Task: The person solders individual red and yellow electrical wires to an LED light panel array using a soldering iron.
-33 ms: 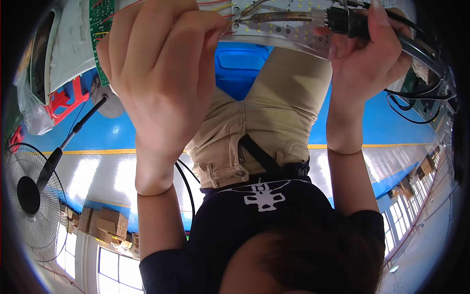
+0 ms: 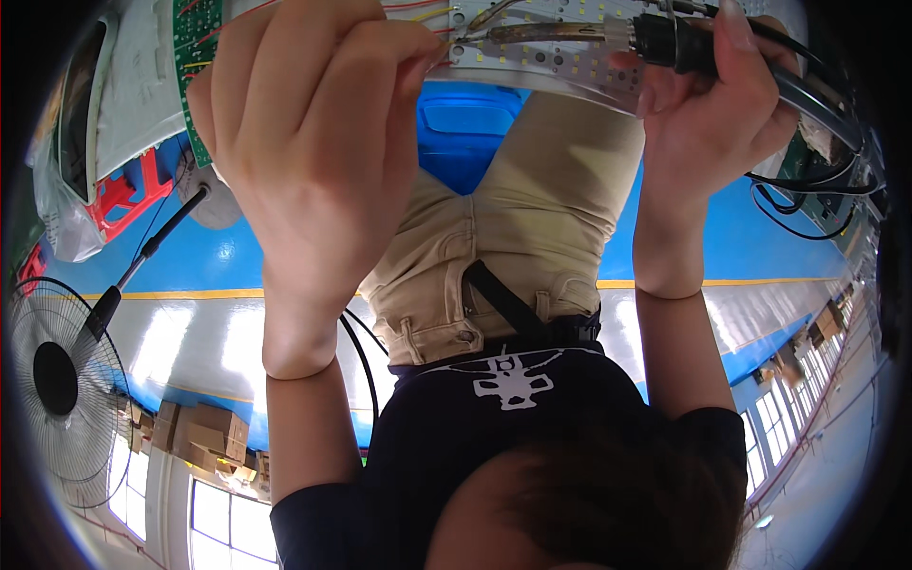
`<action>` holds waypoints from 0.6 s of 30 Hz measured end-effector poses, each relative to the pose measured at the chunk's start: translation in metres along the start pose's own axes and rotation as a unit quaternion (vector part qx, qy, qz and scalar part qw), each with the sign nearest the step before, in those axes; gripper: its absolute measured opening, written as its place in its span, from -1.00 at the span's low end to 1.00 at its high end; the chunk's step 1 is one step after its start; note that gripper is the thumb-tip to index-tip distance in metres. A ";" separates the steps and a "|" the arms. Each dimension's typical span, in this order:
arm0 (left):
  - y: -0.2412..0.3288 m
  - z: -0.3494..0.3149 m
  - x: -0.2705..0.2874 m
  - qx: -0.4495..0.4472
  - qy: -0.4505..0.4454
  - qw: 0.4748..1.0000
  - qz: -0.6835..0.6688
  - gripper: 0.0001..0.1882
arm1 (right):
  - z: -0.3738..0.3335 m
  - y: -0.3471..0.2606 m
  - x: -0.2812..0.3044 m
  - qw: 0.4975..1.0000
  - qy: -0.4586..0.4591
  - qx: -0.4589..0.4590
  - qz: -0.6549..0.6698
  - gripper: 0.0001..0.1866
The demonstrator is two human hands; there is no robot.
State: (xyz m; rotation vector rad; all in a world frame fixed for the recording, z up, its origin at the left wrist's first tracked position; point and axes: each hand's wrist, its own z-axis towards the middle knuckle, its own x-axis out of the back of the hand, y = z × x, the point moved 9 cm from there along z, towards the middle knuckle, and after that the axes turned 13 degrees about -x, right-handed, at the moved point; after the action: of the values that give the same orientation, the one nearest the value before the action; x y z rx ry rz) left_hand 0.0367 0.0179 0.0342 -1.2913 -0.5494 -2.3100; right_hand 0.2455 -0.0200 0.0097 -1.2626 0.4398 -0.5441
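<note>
My left hand (image 2: 318,142) is closed in a pinch at the upper left, with a thin wire (image 2: 443,31) coming out from the fingertips, which are partly hidden. In my right hand (image 2: 708,128) is a soldering iron (image 2: 551,34) with a black grip and a brownish metal barrel. Its tip points left and lies close to my left fingertips, over a white LED board (image 2: 579,65) dotted with small yellowish chips. A second slim brownish metal rod (image 2: 490,14) meets near that tip. Red and yellow wires run from the LED board's side toward a green circuit board (image 2: 195,128) beside my left hand.
Black cables (image 2: 825,106) loop at the right by the soldering iron. Below the work surface are a blue plastic seat (image 2: 465,123) and, at left, a red plastic stool (image 2: 142,195). A black fan (image 2: 57,380) stands at far left, near cardboard boxes (image 2: 214,432).
</note>
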 end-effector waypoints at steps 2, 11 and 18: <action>0.001 0.004 -0.002 -0.005 0.003 1.000 -0.012 -0.78 | 0.005 0.003 0.002 0.999 -0.001 -0.047 0.001 -0.71; 0.001 0.002 -0.001 -0.004 0.000 1.000 -0.005 -0.79 | -0.004 -0.022 -0.006 0.988 0.062 0.061 -0.128 -0.71; 0.001 0.002 -0.001 0.002 -0.004 1.000 -0.005 -0.79 | -0.002 -0.012 -0.007 0.989 0.025 0.087 -0.118 -0.72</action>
State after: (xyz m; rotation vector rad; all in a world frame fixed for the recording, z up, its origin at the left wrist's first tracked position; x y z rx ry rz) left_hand 0.0391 0.0179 0.0340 -1.2980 -0.5648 -2.3123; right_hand 0.2368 -0.0195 0.0207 -1.1415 0.2789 -0.7987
